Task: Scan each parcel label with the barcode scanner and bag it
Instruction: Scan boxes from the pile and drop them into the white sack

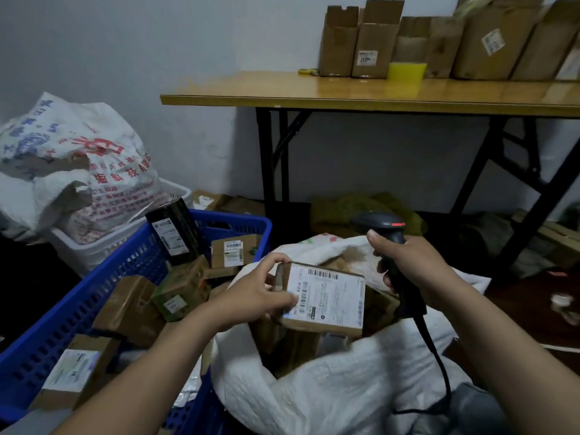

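A pale wall backs a wooden folding table [345, 89] far right, lined with cardboard boxes [373, 48]. Near centre gapes a white woven sack [329, 387], with a blue crate [78, 309] of parcels to its left. Over the sack's mouth the left hand [257, 293] pinches a flat cardboard parcel [326, 299] by its left edge, label up, long axis roughly left to right. The right hand [408, 265] is wrapped round the barcode scanner [379, 221], handle running near to far, head jutting left.
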